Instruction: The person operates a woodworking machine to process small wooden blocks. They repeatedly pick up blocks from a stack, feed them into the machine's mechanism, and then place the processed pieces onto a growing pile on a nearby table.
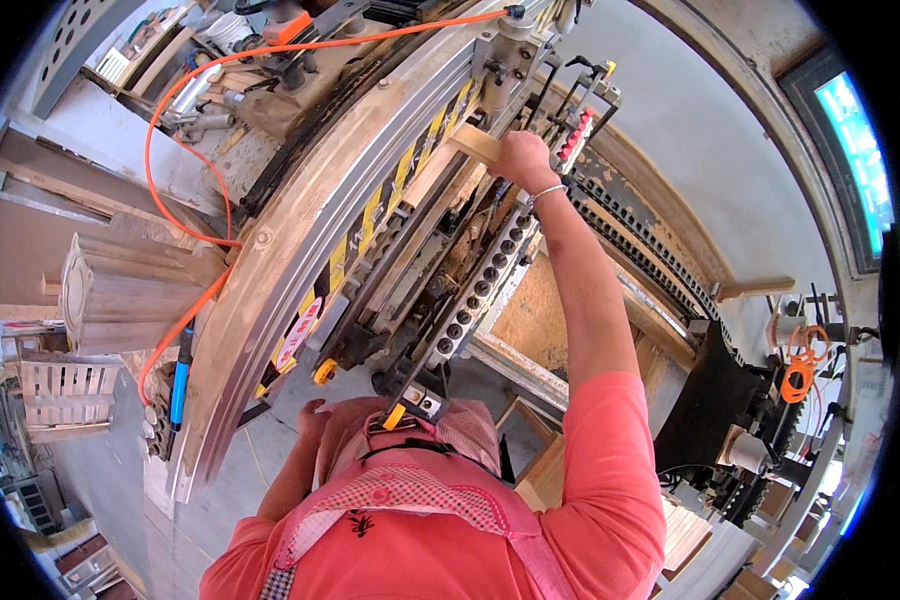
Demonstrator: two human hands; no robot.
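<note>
Stretched far forward, my right hand [525, 160] is closed around the end of a pale wooden block [477, 144]. The block lies over the woodworking machine, close to a longer wooden strip [430, 178] beside the yellow-and-black striped rail. Whether the block touches the strip, I cannot tell. My left hand [313, 420] hangs low by my waist, next to the checked apron, away from the machine. Its fingers are too small and partly hidden to read. Below my right forearm runs a metal bar with a row of round black knobs [467, 302].
A wooden beam with metal edging [260, 240] curves along the left. An orange hose [150, 150] loops over it, near a blue-handled tool [180, 390]. Black chain tracks [640, 235] lie right of my arm. A lit screen [852, 150] stands far right.
</note>
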